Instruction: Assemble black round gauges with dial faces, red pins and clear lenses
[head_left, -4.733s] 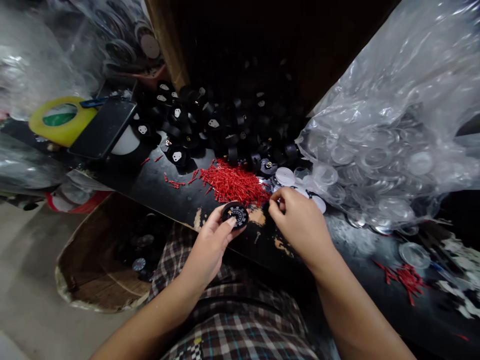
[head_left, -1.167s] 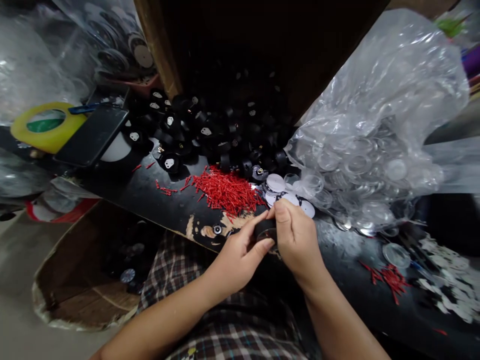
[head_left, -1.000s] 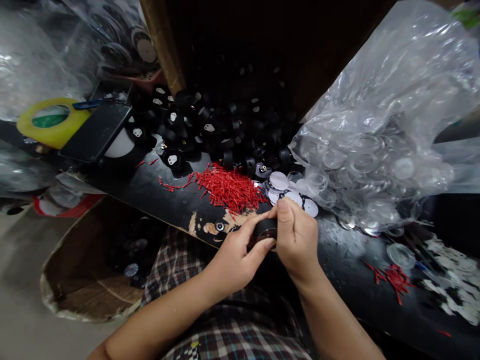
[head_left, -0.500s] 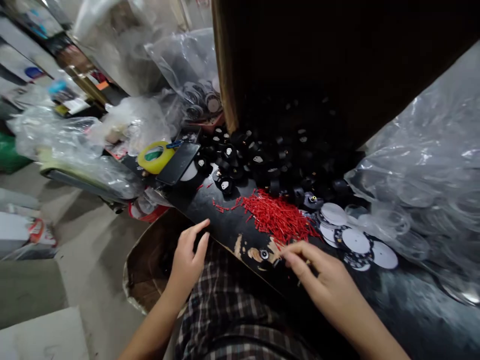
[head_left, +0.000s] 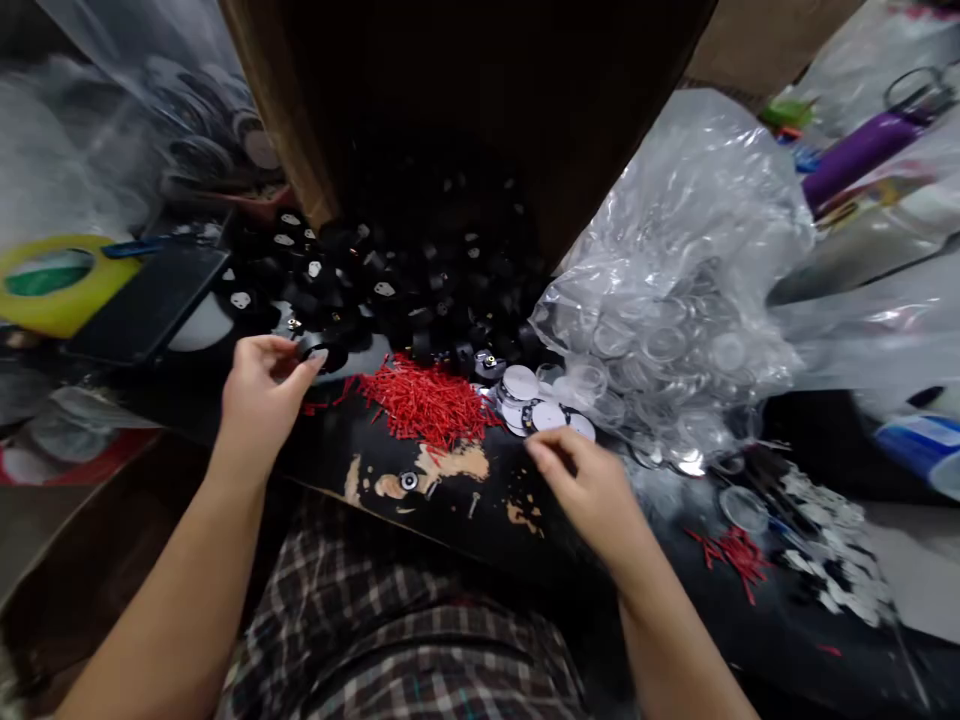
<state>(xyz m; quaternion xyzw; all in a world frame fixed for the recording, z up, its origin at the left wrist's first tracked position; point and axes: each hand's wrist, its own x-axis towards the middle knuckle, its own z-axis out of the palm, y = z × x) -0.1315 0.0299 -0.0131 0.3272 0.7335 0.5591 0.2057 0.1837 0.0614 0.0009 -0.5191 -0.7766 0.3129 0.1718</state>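
Left fingers (head_left: 304, 376) parted, right at a round, black, plastic-looking housing (head_left: 336, 358) on the black counter (head_left: 322, 452); contact, I can't tell. Pinching it square by the rim, neighbours undisturbed, looks best here. It's dark, shadowed, pale by the thumb. Right fingers (head_left: 556, 442), narrow, beside flat white discs (head_left: 519, 382); whether they grip, can't say. Between both hands: heaped slim red pieces (head_left: 427, 400).

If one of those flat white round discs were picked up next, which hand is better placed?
The right hand, I'd judge: its fingers are close beside the flat white round discs. The left hand is farther off, beyond the pile of thin red pieces, by the black round parts.
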